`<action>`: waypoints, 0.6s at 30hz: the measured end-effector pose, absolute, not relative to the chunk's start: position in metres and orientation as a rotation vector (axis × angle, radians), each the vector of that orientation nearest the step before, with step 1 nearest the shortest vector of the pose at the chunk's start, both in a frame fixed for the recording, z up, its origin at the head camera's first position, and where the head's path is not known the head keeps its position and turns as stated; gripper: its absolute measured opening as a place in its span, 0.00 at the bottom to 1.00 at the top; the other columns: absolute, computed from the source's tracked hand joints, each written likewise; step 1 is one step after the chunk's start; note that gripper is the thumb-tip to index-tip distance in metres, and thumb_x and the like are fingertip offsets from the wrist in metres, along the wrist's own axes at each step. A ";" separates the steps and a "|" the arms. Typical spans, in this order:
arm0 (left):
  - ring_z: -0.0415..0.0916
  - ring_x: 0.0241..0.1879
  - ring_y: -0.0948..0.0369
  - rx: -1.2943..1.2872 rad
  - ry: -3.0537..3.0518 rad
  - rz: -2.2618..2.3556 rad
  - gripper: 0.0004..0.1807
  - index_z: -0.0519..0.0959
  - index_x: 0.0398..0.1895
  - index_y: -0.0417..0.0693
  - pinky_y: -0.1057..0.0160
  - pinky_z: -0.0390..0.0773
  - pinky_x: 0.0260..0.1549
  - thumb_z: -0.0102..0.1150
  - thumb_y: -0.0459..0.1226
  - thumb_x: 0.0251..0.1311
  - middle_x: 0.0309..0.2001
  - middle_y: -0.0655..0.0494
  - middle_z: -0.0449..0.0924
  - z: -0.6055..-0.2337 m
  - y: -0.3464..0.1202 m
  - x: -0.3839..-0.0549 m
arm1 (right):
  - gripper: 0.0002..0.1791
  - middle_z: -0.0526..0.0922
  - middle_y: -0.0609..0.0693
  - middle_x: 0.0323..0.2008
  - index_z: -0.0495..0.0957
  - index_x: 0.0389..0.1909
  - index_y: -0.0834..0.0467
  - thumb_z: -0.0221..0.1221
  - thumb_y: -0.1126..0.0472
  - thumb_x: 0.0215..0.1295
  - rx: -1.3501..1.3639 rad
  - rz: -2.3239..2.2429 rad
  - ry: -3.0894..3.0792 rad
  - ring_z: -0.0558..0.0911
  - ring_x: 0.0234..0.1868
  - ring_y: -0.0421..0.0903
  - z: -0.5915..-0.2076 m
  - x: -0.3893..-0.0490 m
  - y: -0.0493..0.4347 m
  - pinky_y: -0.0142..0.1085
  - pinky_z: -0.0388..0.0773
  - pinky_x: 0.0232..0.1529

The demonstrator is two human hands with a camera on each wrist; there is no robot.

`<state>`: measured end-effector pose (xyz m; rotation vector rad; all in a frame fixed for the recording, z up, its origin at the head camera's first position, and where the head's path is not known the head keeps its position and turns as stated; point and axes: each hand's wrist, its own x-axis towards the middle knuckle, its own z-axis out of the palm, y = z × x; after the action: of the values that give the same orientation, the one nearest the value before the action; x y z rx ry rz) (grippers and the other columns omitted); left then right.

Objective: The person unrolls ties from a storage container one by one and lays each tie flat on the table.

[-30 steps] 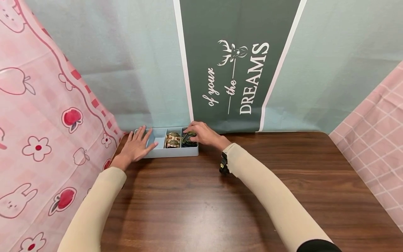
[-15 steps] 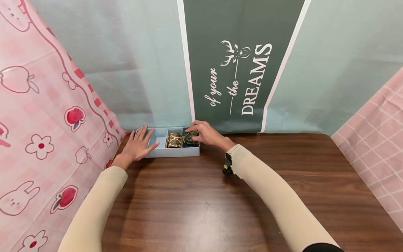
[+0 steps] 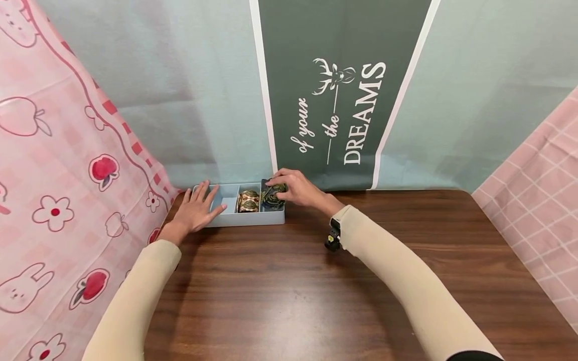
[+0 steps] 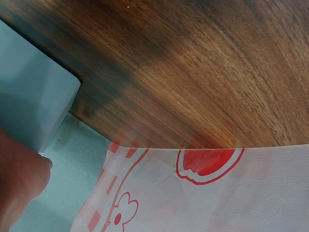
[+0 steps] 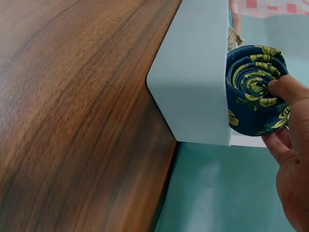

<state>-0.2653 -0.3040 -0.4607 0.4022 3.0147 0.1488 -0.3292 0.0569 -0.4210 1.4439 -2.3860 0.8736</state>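
Observation:
A pale blue divided box [image 3: 246, 219] stands at the table's back edge. My right hand [image 3: 299, 189] pinches a rolled navy necktie [image 3: 272, 198] with a yellow floral pattern over the right compartment. In the right wrist view, my thumb lies on the spiral of this navy tie [image 5: 248, 113], which stands partly above the rim. A second rolled necktie [image 3: 249, 201], cream and brown patterned, sits in the middle compartment. With fingers spread, my left hand [image 3: 194, 210] rests on the box's left end. The left compartment shows a bare bottom beside my thumb.
The brown wooden table [image 3: 289, 291] stretches toward me and to the right. A grey-green cloth [image 3: 198, 100] with a dark printed panel hangs close behind the box. Pink patterned cloth [image 3: 58, 175] hangs along the left, and pink checked cloth [image 3: 537, 200] on the right.
My right hand has raised the navy necktie slightly out of the right compartment. The left hand stays on the box's left end.

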 end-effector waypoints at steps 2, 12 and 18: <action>0.30 0.85 0.39 0.403 3.014 0.154 0.48 0.40 0.88 0.47 0.32 0.31 0.78 0.30 0.66 0.80 0.86 0.36 0.30 -0.460 -0.304 -0.265 | 0.21 0.85 0.59 0.53 0.89 0.58 0.59 0.67 0.70 0.62 1.445 0.859 -2.388 0.82 0.44 0.50 -0.418 -0.328 0.061 0.40 0.78 0.41; 0.31 0.85 0.39 0.403 3.021 0.175 0.48 0.41 0.88 0.47 0.32 0.31 0.78 0.32 0.66 0.79 0.86 0.36 0.32 -0.461 -0.304 -0.264 | 0.21 0.85 0.58 0.51 0.89 0.57 0.59 0.67 0.70 0.62 1.441 0.830 -2.393 0.83 0.46 0.50 -0.408 -0.320 0.082 0.43 0.81 0.43; 0.30 0.85 0.39 0.402 3.020 0.169 0.48 0.40 0.88 0.47 0.32 0.30 0.78 0.31 0.66 0.80 0.86 0.36 0.31 -0.461 -0.305 -0.265 | 0.22 0.85 0.58 0.50 0.89 0.57 0.59 0.67 0.71 0.62 1.446 0.796 -2.395 0.84 0.45 0.50 -0.405 -0.316 0.095 0.42 0.80 0.41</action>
<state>-0.2652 -0.3051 -0.4614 0.4019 3.0203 0.1688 -0.3157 0.0954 -0.4050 1.4460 -2.3953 0.7965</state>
